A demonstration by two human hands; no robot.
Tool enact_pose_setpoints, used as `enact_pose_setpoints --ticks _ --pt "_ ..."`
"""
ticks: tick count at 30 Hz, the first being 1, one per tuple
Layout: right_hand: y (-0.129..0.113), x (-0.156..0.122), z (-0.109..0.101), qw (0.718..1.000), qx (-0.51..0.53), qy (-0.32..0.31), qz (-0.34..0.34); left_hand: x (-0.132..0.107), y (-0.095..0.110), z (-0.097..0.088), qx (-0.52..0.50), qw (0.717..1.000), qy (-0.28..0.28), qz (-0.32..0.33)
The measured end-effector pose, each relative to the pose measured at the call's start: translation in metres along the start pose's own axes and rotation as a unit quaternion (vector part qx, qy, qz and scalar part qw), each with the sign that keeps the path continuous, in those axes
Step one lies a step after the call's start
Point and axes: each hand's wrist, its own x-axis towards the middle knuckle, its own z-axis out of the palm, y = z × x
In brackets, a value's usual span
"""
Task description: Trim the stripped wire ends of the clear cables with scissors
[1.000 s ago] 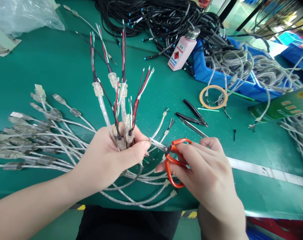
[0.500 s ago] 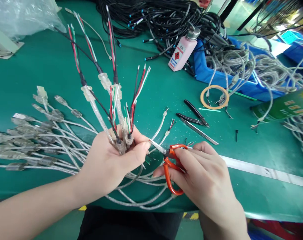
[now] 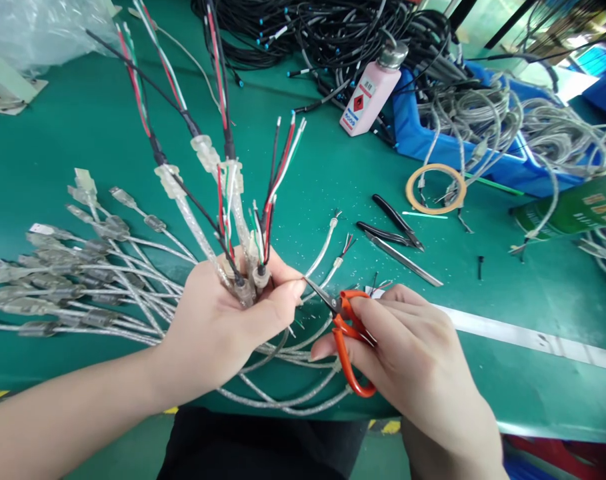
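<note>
My left hand [image 3: 237,313] is closed round a bundle of clear-jacketed cables [image 3: 195,220]. Their stripped ends stand up, showing red, black, green and white wires [image 3: 283,163]. Its thumb and forefinger pinch together at the tip of the scissors; whatever lies between them is too small to make out. My right hand [image 3: 407,353] grips orange-handled scissors [image 3: 350,333], whose blades look closed and point at the left fingertips. Behind the left wrist, several USB cables [image 3: 103,287] lie fanned out on the green table. More cable lengths [image 3: 293,403] loop under both hands.
Side cutters [image 3: 395,227] and tweezers [image 3: 405,260] lie beyond my right hand, near a tape roll [image 3: 410,190]. A pink bottle [image 3: 370,97] stands by a blue bin [image 3: 407,133] of cables. Black cables [image 3: 253,40] are heaped at the back. A green can [image 3: 567,207] lies right.
The view has shifted slightly, so the tools and bin sit a little further right. The scissors' blades look darker and turned slightly; both hands keep their holds.
</note>
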Motion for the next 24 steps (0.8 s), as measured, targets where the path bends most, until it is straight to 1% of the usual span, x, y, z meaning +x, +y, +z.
enact_pose_setpoints --ticks 5,7,12,15,19,22,24 --pt "-0.0023 0.0009 0.0013 0.999 -0.022 0.030 -0.006 -0.0003 -0.0023 -0.0003 -0.020 1.000 -0.009 0.000" --pt "-0.0028 0.0010 0.0014 0.999 -0.023 0.029 -0.008 -0.0001 -0.0020 0.0002 -0.012 1.000 -0.007 0.003" --pt "-0.0020 -0.0007 0.0008 0.999 -0.028 0.026 -0.005 0.0001 -0.0014 0.0024 -0.002 0.999 0.013 0.039" --pt "-0.0010 -0.0024 0.0005 0.999 -0.025 0.023 -0.005 0.0002 -0.0024 0.0033 -0.009 0.999 0.010 0.035" --pt "-0.0006 -0.0028 0.0007 1.000 -0.005 0.013 0.002 0.0011 -0.0024 0.0036 -0.053 0.998 0.001 0.020" --pt "-0.0010 -0.0013 0.0020 1.000 0.013 0.017 0.005 0.0019 -0.0010 0.0033 -0.098 0.995 -0.019 0.006" --pt "-0.0010 -0.0003 0.0029 0.999 0.034 0.024 0.023 0.0019 -0.0005 0.0029 -0.118 0.993 -0.029 -0.003"
